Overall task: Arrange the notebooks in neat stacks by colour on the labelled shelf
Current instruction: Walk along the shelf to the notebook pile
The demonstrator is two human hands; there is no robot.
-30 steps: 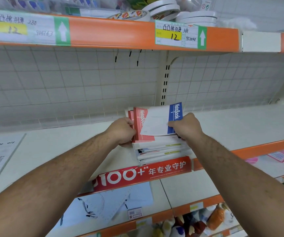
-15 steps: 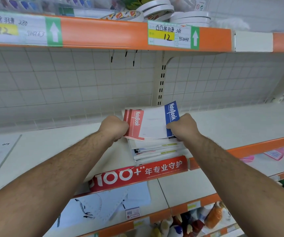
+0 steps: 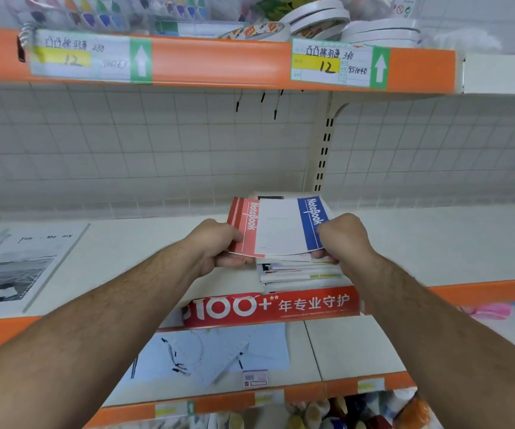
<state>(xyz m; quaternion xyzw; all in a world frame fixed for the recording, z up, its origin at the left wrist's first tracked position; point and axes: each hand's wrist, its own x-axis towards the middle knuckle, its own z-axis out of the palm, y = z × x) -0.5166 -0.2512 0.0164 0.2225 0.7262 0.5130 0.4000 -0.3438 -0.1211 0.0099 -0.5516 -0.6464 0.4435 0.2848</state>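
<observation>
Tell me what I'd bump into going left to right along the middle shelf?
Black-and-white picture sheet → left hand → red notebook → blue notebook → right hand.

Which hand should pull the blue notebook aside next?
Right: the right hand pinches the blue notebook, which lies over the red notebook that the left hand grips.

The blue notebook (image 3: 293, 227) covers most of the red notebook (image 3: 244, 224), and both hide the top of the stack (image 3: 299, 274) beneath. The fingertips of the left hand (image 3: 216, 246) and right hand (image 3: 343, 239) disappear under the covers. The left price label (image 3: 86, 57) is blurred, and the frame's left edge cuts off the printed sheet (image 3: 11, 267).
</observation>
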